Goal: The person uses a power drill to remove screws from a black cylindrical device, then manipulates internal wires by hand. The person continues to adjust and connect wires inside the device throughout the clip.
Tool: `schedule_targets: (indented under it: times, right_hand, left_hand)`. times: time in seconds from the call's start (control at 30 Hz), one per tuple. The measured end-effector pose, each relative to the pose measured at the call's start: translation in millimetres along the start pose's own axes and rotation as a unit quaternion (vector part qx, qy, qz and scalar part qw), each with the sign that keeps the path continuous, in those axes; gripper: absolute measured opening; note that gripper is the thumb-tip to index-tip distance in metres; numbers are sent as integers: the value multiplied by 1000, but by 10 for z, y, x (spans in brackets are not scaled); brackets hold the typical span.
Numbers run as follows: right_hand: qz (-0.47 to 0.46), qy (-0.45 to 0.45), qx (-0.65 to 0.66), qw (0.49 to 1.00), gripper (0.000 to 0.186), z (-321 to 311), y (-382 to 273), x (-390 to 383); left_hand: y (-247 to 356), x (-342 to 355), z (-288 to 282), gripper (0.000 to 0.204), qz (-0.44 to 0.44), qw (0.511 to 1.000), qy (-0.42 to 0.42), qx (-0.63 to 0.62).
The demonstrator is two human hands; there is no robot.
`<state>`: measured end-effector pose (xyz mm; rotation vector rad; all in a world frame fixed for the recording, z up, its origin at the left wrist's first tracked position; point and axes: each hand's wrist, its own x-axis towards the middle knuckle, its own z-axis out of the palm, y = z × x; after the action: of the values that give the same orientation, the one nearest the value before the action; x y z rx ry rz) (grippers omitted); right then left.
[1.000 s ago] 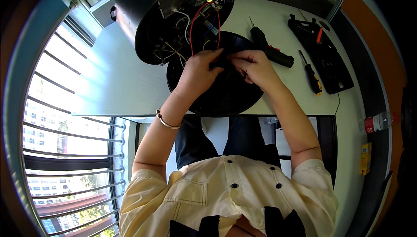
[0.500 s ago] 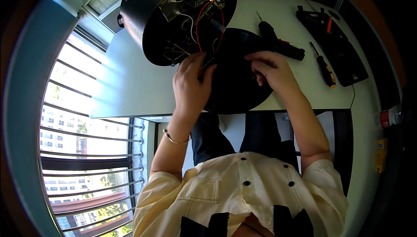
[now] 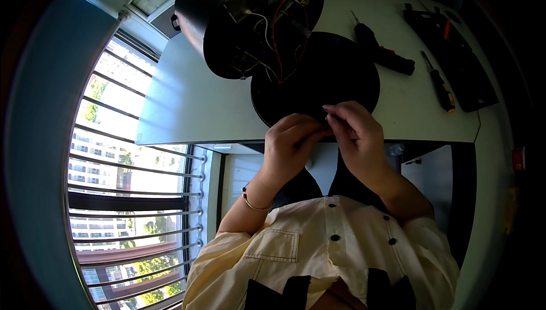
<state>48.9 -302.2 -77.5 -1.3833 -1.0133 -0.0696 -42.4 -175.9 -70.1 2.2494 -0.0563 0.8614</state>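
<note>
In front of the pot (image 3: 227, 37) lies the black cover (image 3: 318, 82), probably light and stiff, best taken by its rim, while the left hand (image 3: 290, 139) and right hand (image 3: 362, 135) curl their fingers, grip impossible to tell.

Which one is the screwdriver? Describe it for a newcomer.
On the pale table, right of the round black disc, lie a black power tool and a black tool case. The screwdriver lies between them. Its yellow accents set it apart; both neighbours show red.
</note>
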Motion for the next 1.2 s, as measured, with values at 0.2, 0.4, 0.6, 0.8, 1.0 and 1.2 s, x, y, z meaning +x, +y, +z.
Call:
schedule_targets:
  times: [0.2,0.4,0.6,0.8,1.0,1.2]
  right_hand:
    - [1,-59,8,998,14,-46,6,-71]
    - [-80,-140,-154,975,14,-230,50,-66]
    - [-129,18,-191,973,10,-510,220,92]
    - [-57,153,-173,971,14,-715,503,245]
    - [-50,164,-184,968,17,-732,615,226]
    - [-27,165,-167,972,17,-761,626,195]
  left_hand:
    - [-32,-23,-28,10,5,1000,27,-12]
    - [-53,6,-39,10,12,999,-24,-43]
    - [-128,242,-300,23,11,984,58,167]
    - [-451,517,-466,42,-59,940,4,336]
    - [-533,631,-345,46,-129,921,-17,367]
    - [-502,682,-281,45,-186,909,-10,374]
